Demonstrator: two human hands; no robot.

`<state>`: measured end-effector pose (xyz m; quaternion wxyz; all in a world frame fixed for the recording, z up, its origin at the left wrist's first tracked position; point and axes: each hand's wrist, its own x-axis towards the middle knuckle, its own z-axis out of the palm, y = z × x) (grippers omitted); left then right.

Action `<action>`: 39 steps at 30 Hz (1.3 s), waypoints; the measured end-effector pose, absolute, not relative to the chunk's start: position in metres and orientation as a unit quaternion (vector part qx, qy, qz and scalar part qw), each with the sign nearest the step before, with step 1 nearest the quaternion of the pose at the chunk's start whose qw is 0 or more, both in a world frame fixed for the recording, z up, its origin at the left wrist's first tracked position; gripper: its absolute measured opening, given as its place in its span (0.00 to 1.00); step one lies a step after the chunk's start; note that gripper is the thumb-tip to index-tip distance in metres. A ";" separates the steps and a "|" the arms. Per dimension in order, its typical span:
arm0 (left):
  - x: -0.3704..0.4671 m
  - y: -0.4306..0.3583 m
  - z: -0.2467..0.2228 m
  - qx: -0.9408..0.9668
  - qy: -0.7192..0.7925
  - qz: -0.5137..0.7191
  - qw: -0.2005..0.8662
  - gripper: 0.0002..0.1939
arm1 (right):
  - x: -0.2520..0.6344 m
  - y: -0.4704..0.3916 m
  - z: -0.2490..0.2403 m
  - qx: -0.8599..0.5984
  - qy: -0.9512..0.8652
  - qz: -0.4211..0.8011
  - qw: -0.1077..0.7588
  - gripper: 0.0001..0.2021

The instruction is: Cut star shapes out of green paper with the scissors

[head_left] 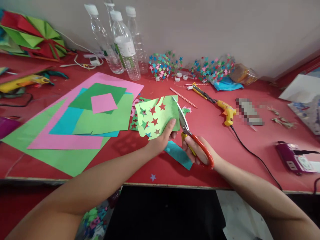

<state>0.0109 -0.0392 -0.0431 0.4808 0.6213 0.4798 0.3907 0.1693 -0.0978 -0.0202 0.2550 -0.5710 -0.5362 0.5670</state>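
Observation:
Between the thumb and fingers of my left hand (165,135) is a light green sheet of paper (168,115), with star-shaped holes punched through its left part. My right hand (198,150) grips a pair of scissors (203,148) with red and yellow handles. The scissor blades lie along the right side of the sheet, pointing up and away from me. Beneath my hands a blue paper strip (178,155) rests on the red table. More punched green and pink paper (134,124) lies partly hidden behind the sheet.
Stacked coloured sheets (62,160) cover the table's left side. Several plastic bottles (127,50) stand by the wall beside star-covered balls (162,66). To the right are a yellow glue gun (227,111) with a trailing cord, a box cutter (201,92) and a purple power block (291,158).

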 end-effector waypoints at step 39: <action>-0.004 0.020 -0.023 0.377 0.374 0.544 0.649 0.11 | 0.217 -0.061 -0.015 -0.595 -0.567 0.511 0.253 0.26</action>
